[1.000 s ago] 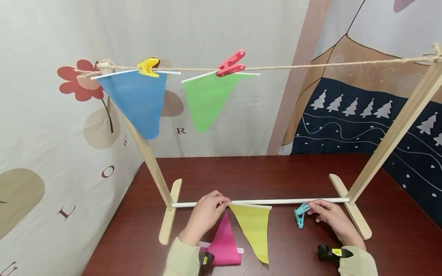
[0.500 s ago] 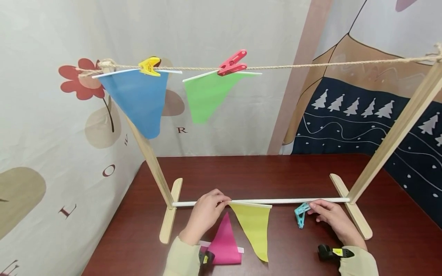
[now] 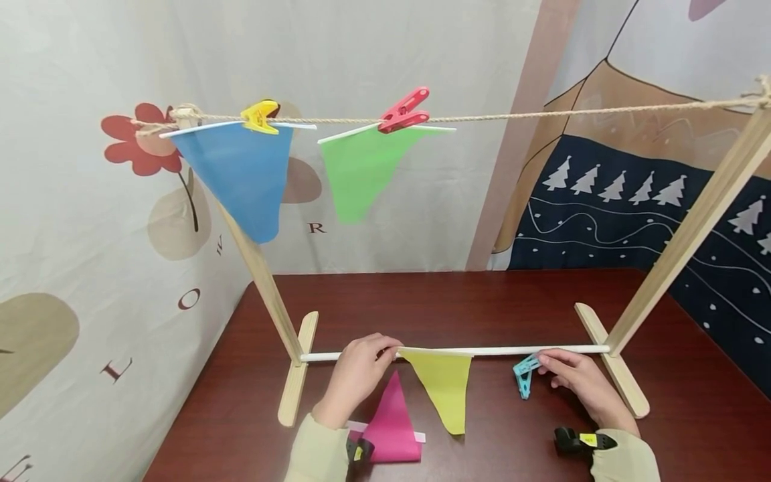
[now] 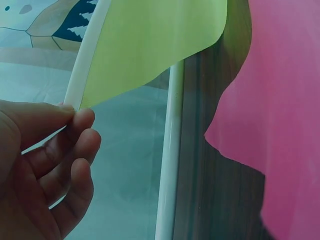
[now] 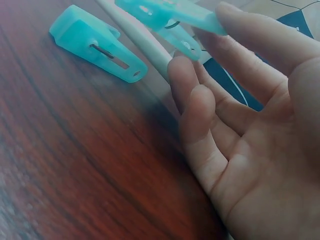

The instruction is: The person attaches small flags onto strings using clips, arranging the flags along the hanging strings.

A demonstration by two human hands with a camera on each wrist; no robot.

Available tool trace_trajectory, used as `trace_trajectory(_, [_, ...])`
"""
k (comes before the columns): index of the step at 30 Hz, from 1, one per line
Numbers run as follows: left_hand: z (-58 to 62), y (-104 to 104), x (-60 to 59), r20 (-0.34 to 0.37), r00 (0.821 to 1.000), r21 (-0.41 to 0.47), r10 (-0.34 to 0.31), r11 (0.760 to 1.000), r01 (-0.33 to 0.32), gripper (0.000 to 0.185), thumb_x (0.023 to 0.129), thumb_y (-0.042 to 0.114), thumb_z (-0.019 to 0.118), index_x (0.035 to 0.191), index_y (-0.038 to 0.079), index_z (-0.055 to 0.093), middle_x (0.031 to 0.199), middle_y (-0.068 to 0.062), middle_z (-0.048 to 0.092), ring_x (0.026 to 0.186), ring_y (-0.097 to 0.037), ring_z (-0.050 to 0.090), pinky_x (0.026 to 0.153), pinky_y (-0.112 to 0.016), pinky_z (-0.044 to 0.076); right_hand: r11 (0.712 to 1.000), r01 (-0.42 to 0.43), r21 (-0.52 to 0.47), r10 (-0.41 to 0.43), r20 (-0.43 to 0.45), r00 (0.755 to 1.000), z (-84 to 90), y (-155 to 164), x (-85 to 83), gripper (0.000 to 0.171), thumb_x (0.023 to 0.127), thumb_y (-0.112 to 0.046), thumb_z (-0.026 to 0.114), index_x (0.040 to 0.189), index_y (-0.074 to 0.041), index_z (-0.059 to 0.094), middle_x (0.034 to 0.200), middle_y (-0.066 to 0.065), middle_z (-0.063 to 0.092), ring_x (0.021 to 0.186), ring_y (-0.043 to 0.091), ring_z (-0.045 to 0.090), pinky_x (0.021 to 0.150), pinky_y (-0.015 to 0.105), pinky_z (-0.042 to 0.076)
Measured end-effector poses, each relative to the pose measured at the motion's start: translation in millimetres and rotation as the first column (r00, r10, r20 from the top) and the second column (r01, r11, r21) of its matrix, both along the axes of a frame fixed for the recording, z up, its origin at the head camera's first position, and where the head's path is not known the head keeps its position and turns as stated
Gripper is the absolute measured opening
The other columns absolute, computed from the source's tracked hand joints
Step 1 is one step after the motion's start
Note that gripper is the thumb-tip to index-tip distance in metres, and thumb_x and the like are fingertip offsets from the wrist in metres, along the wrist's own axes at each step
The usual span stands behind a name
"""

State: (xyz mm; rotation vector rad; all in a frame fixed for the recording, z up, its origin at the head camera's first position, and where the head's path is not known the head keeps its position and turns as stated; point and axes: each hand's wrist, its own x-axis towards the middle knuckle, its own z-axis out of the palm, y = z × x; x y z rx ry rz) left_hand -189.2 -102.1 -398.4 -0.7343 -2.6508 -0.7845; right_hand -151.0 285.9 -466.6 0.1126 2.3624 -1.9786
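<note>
So far two flags, blue (image 3: 241, 177) and green (image 3: 361, 171), hang pegged on the rope (image 3: 542, 114), while the left hand (image 3: 358, 375) pinches the yellow flag's (image 3: 442, 385) corner low by the white rod (image 3: 506, 350), the right hand (image 3: 581, 381) pinches a teal peg (image 3: 523, 370), and the pink flag (image 3: 390, 428) lies on the table (image 3: 421, 301).

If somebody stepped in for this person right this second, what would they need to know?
Left hand pinches the top corner of the yellow flag, lifting it off the table.
Right hand holds a teal clip; the wrist view shows a second teal clip lying beside it.
Pink flag lies on the table.
Done: blue flag and green flag are clipped to the rope.
Left: yellow and pink, it seems.
</note>
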Motion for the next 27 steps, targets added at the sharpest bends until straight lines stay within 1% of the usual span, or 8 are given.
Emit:
trace_trajectory(5, [0.1, -0.1, -0.1, -0.006, 1.000, -0.015, -0.002, 1.000, 0.002, 0.012, 0.086, 0.025, 0.059, 0.093, 0.023, 0.068, 0.083, 0.014, 0.061, 0.074, -0.005, 0.057, 0.070, -0.029, 0.045, 1.000, -0.001, 0.019, 0.001, 0.018, 1.000, 0.7, -1.3, -0.1, 0.043, 0.086, -0.030, 0.058, 0.112, 0.004, 0.057, 0.092, 0.011, 0.062, 0.080, 0.016, 0.057, 0.062, 0.031, 0.048])
trace_trajectory(11, [0.1, -0.3, -0.2, 0.003, 1.000, 0.025, 0.008, 1.000, -0.009, 0.009, 0.083, 0.023, 0.063, 0.090, 0.023, 0.069, 0.081, 0.016, 0.058, 0.067, -0.003, 0.052, 0.064, -0.025, 0.044, 0.999, -0.011, 0.035, 0.011, -0.015, 1.000, -0.3, -1.7, -1.2, 0.043, 0.088, -0.028, 0.055, 0.112, 0.008, 0.056, 0.089, 0.007, 0.064, 0.078, 0.014, 0.058, 0.061, 0.030, 0.048])
trace_trajectory(15, [-1.5, 1.1, -2.0, -0.005, 1.000, 0.037, -0.002, 0.999, 0.002, 0.009, 0.082, 0.026, 0.064, 0.088, 0.023, 0.069, 0.081, 0.017, 0.058, 0.068, -0.004, 0.053, 0.066, -0.025, 0.043, 0.999, -0.003, 0.045, 0.004, -0.017, 1.000, -0.4, -0.7, -0.2, 0.041, 0.088, -0.028, 0.055, 0.109, 0.007, 0.057, 0.087, 0.006, 0.063, 0.077, 0.014, 0.058, 0.061, 0.030, 0.047])
trace_trajectory(18, [-2.2, 1.5, -1.4, 0.008, 1.000, 0.046, -0.001, 0.999, 0.000, 0.009, 0.082, 0.028, 0.064, 0.086, 0.023, 0.070, 0.080, 0.017, 0.057, 0.069, -0.006, 0.054, 0.066, -0.026, 0.043, 0.999, -0.002, 0.041, 0.002, -0.008, 1.000, -0.2, -0.3, 0.9, 0.039, 0.088, -0.028, 0.055, 0.107, 0.006, 0.058, 0.087, 0.007, 0.062, 0.076, 0.015, 0.057, 0.061, 0.031, 0.047])
trace_trajectory(22, [-1.3, 0.9, 0.7, 0.020, 1.000, 0.051, 0.021, 0.998, -0.022, 0.008, 0.080, 0.029, 0.066, 0.085, 0.025, 0.071, 0.080, 0.017, 0.054, 0.067, -0.005, 0.052, 0.064, -0.025, 0.042, 0.999, 0.000, 0.044, -0.001, 0.010, 1.000, 0.3, -1.6, 0.8, 0.040, 0.087, -0.029, 0.056, 0.107, 0.006, 0.057, 0.087, 0.009, 0.060, 0.076, 0.016, 0.056, 0.061, 0.031, 0.047])
trace_trajectory(27, [1.1, 0.2, 1.1, -0.002, 0.999, 0.045, 0.037, 0.998, -0.037, 0.007, 0.078, 0.026, 0.069, 0.084, 0.025, 0.072, 0.078, 0.016, 0.052, 0.062, -0.002, 0.047, 0.060, -0.023, 0.041, 0.996, 0.010, 0.086, -0.014, 0.047, 0.999, 2.7, -4.4, -1.6, 0.045, 0.084, -0.033, 0.059, 0.112, 0.004, 0.056, 0.092, 0.008, 0.060, 0.079, 0.017, 0.056, 0.063, 0.032, 0.048])
